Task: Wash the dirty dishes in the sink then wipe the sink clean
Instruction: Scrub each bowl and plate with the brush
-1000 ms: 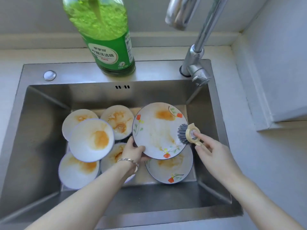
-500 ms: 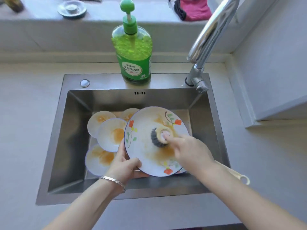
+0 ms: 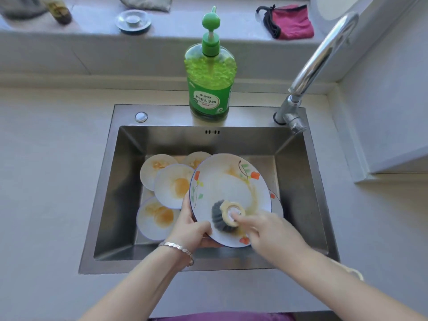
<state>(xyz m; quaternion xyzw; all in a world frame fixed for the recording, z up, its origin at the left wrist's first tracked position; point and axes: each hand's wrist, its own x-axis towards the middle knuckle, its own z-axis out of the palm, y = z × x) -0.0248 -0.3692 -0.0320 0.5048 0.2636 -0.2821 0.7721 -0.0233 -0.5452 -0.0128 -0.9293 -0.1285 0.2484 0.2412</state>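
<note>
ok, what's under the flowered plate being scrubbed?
Under the held flowered plate, the rim of a second flowered plate shows at its right edge, low in the sink. A stained white plate at the back also runs under it. The rest of both is covered.

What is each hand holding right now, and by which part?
The left hand grips the flowered plate by its lower-left rim. The right hand holds the dish brush by its handle, forefinger on its head.

In your one sink [image 3: 111, 181] you have two flower plates [image 3: 222, 181] and four plain plates [image 3: 171, 186]. You also have one brush [image 3: 225, 215], one green soap bottle [image 3: 209, 98], one tap [image 3: 322, 56] and one pink cloth [image 3: 291, 23].
</note>
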